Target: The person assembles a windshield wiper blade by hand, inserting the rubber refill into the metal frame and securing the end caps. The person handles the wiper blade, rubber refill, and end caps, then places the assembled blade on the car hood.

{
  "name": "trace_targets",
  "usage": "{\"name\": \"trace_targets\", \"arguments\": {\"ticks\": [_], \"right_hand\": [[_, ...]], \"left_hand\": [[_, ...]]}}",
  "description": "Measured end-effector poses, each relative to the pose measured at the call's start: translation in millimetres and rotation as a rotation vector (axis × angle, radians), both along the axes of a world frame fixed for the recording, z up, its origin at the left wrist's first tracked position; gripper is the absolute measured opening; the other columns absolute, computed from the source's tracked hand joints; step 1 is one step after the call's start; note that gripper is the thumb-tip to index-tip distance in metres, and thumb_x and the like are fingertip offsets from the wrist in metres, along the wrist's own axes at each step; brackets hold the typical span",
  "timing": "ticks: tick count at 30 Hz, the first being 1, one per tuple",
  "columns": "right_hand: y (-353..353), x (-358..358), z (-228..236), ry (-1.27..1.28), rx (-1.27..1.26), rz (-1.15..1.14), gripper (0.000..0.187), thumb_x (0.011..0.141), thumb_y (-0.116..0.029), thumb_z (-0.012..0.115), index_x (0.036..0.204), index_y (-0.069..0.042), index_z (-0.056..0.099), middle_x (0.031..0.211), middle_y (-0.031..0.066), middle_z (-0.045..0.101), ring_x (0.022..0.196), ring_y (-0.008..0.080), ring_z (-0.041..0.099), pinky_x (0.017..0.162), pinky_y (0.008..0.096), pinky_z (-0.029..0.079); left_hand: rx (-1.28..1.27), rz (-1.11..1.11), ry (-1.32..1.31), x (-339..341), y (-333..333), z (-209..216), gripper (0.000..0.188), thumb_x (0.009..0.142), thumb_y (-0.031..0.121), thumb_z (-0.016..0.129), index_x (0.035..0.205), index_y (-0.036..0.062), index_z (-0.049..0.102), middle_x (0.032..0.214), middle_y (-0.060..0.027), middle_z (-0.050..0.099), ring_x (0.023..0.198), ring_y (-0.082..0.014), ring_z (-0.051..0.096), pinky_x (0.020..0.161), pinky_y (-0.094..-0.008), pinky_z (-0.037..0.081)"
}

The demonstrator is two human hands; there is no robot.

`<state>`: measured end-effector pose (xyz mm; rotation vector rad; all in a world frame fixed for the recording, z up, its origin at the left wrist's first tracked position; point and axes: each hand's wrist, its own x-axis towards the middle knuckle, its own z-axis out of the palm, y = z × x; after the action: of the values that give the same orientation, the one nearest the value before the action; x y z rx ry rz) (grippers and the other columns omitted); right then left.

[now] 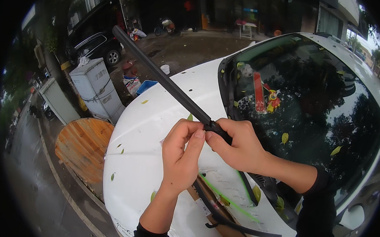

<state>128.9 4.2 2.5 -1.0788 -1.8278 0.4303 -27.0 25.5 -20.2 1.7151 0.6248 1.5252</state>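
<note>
A long black wiper blade slants up to the far left over the white car's hood. My left hand pinches it near its middle with thumb and fingers. Right beside it, my right hand grips the blade at the dark connector, thumbs almost touching. My fingers cover part of the connector. Below my hands, a second, curved black wiper lies across an opened cardboard package on the hood. Clear plastic packaging with green edges lies beside it.
The windshield, dotted with fallen leaves, rises to my right. A side mirror sticks out at lower right. Left of the car stand a wooden cable reel, a grey cabinet and a blue bin. A dark car is parked behind.
</note>
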Motion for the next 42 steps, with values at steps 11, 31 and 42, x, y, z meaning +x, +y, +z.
{"name": "trace_targets", "arguments": {"ticks": [11, 31, 42], "right_hand": [[2, 10, -10, -0.002, 0.061, 0.085, 0.019, 0.083, -0.016, 0.057, 0.078, 0.002, 0.054, 0.058, 0.0172, 0.058, 0.049, 0.0355, 0.057, 0.049, 0.0419, 0.045], [5, 8, -13, -0.016, 0.165, 0.165, 0.021, 0.084, -0.014, 0.055, 0.076, 0.004, 0.049, 0.056, 0.0186, 0.055, 0.05, 0.037, 0.055, 0.05, 0.0426, 0.044], [-3, 10, -18, 0.036, 0.19, 0.115, 0.022, 0.081, -0.015, 0.058, 0.073, 0.003, 0.048, 0.058, 0.0191, 0.056, 0.051, 0.0369, 0.055, 0.049, 0.0433, 0.044]], "left_hand": [[-0.328, 0.059, 0.113, 16, 1, 29, 0.038, 0.096, 0.027, 0.058, 0.072, -0.003, 0.058, 0.063, -0.001, 0.054, 0.061, -0.0053, 0.046, 0.053, -0.0221, 0.037], [-0.175, 0.199, 0.032, 19, -12, 13, 0.037, 0.09, 0.018, 0.067, 0.061, -0.001, 0.054, 0.057, 0.0012, 0.053, 0.055, -0.0025, 0.04, 0.047, -0.0206, 0.031], [-0.193, 0.142, -0.002, 17, -11, 14, 0.036, 0.092, 0.015, 0.064, 0.061, -0.0005, 0.054, 0.056, 0.0017, 0.052, 0.054, -0.0029, 0.039, 0.047, -0.0205, 0.031]]}}
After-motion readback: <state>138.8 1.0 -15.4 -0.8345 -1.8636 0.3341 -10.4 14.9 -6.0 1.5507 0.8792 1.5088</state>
